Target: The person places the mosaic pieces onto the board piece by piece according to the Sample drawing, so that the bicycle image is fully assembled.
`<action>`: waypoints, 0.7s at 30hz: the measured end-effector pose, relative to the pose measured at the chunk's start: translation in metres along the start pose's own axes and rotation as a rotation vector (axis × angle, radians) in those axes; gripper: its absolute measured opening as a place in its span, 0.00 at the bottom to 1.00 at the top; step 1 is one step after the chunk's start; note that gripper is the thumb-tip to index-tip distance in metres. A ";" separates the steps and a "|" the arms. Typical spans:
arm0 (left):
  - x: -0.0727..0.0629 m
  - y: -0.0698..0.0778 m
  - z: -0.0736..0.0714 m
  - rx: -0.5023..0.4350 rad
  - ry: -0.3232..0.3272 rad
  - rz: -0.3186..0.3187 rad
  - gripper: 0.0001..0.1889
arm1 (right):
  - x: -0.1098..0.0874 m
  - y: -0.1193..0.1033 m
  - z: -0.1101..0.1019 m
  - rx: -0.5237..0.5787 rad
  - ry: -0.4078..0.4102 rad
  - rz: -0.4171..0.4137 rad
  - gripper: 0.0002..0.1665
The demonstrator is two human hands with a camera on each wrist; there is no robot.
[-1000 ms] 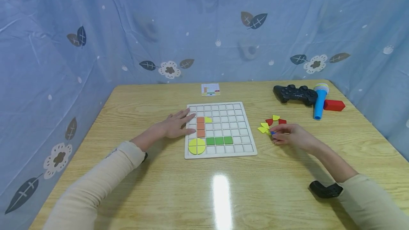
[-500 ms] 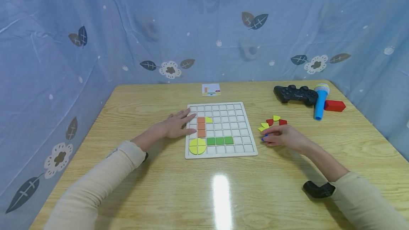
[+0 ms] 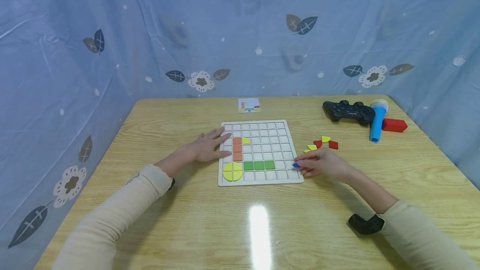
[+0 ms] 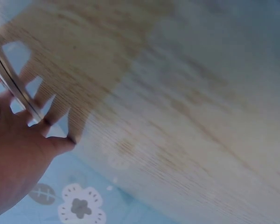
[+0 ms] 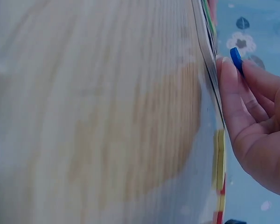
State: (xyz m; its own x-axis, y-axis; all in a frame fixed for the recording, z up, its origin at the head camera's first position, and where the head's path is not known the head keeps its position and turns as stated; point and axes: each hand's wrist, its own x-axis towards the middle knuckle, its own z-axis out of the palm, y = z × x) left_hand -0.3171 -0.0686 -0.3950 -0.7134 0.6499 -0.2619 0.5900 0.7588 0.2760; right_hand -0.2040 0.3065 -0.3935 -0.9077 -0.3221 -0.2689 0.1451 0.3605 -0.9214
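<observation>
A white grid board lies on the wooden table. My left hand rests on its left edge with the fingers spread. Over the board's right edge, my right hand pinches a small blue tile between thumb and fingertips; the tile's full shape is hidden. On the board are a column of orange square tiles with a yellow quarter-round tile beside its top, a yellow circle of quarter tiles at the lower left, and a row of green square tiles.
Loose yellow and red tiles lie right of the board, beyond my right hand. A small pattern card is behind the board. At the back right sit a black game controller, a blue toy microphone and a red block.
My right hand has moved left from the loose tiles to the board's right edge, carrying the blue tile. My left hand has stayed in place on the board.
</observation>
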 end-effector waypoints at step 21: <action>0.002 -0.001 -0.001 -0.004 -0.010 -0.007 0.41 | 0.024 -0.022 0.061 -0.080 0.030 0.011 0.12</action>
State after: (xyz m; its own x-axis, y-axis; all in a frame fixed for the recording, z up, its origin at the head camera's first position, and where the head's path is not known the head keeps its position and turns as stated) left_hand -0.3195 -0.0685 -0.3948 -0.7136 0.6450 -0.2735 0.5836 0.7632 0.2774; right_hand -0.2050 0.2379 -0.3965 -0.9176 -0.2923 -0.2692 0.1241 0.4327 -0.8929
